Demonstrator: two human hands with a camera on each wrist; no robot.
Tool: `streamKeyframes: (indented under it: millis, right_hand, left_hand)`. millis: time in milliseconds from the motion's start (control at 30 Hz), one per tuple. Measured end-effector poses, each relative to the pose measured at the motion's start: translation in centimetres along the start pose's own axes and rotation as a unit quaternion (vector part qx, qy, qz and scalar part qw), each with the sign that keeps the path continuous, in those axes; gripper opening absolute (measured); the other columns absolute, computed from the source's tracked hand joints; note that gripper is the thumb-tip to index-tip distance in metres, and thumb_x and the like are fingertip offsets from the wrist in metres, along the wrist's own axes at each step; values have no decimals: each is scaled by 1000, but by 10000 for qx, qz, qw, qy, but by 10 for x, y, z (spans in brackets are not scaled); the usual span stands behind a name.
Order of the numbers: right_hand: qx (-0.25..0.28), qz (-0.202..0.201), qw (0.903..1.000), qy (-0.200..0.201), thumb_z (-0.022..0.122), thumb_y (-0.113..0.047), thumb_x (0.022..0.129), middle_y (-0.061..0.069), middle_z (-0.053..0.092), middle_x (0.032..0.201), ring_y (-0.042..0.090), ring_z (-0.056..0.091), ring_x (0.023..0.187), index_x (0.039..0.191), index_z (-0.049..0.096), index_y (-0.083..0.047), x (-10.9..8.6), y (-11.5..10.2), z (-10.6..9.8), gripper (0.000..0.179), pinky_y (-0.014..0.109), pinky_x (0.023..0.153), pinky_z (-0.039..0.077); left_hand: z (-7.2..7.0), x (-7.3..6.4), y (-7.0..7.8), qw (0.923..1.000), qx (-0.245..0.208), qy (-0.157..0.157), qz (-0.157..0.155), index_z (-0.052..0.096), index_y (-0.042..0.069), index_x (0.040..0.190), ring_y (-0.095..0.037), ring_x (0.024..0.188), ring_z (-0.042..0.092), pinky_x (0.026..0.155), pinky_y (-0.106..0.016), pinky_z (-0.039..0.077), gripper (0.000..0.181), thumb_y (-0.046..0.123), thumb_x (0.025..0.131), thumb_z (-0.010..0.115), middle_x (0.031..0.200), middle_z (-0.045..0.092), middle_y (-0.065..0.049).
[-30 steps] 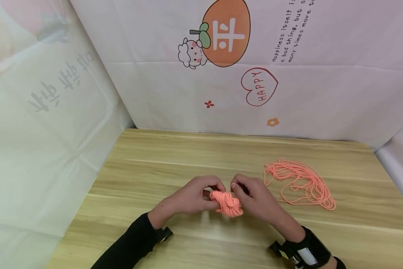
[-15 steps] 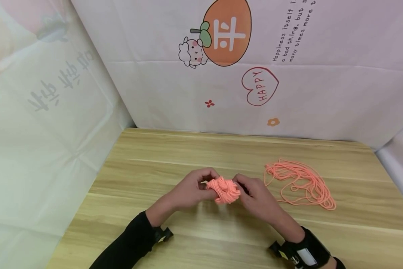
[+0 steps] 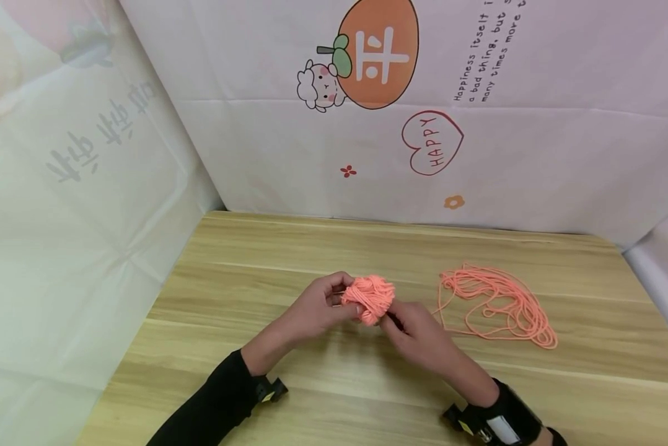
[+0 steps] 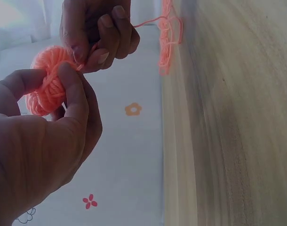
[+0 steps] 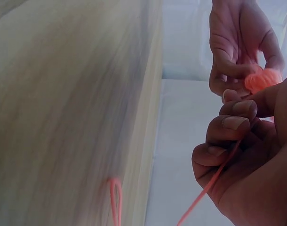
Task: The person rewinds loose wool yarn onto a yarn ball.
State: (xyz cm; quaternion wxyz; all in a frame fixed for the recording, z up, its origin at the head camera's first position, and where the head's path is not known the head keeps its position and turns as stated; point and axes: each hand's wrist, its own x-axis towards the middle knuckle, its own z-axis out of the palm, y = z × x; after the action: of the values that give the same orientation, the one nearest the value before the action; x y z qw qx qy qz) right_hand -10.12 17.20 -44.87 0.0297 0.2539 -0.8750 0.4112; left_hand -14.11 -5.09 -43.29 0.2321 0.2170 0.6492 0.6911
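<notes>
My left hand [image 3: 317,306] pinches a small coral-pink ball of yarn [image 3: 372,298] between thumb and fingers, held above the table. Close against its right side, my right hand [image 3: 423,337] has its fingers curled round a strand of yarn [image 5: 205,189]. In the left wrist view that strand runs from the right hand toward a loose heap of the same yarn [image 4: 166,40]. The heap lies in tangled loops on the table to the right. Windings cross the ball in several directions.
The wooden table [image 3: 245,248] spreads out around both hands. White printed cloth [image 3: 267,155] hangs behind the table and at its left side. Each wrist wears a black strap with a small camera [image 3: 271,390].
The left hand has raised the yarn ball away from me and turned it. My right hand has dropped slightly, from the ball's upper right to its lower right. The yarn heap has barely moved.
</notes>
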Motion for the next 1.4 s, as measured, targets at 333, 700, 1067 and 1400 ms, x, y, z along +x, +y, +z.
streamKeyframes:
  millis: [333,700,1067,1400]
  right_hand:
    - [188,4,9998,-74,51,-18,102,-13,45,60,5,40,49,84,55,-27,-1,-6,1,20,18,44,33]
    - [162,54,9998,-30,53,-16,100,-13,48,61,6,42,49,85,57,-29,-2,-5,1,20,19,43,34]
    - [189,-63,9998,-61,54,-16,100,-13,47,61,5,42,50,86,58,-26,-2,-9,-4,18,19,44,35]
    - [72,-38,9999,122,56,-4,97,-12,46,59,8,40,47,83,60,-17,-1,-12,-9,19,20,43,32]
  left_hand:
    - [-1,1,-3,9964,78,827,-177,54,0,112,-28,93,66,81,-56,51,29,7,88,69,109,61,-15]
    - [-5,1,-11,9665,2105,1468,88,58,14,104,-14,88,61,68,-29,55,29,21,83,76,99,61,0]
    - [2,2,-17,9496,3043,638,393,62,20,98,-9,82,61,62,-21,55,24,13,80,76,92,63,8]
    - [6,0,-16,9349,3511,-122,500,62,23,93,-7,81,56,58,-19,51,28,8,75,76,90,60,11]
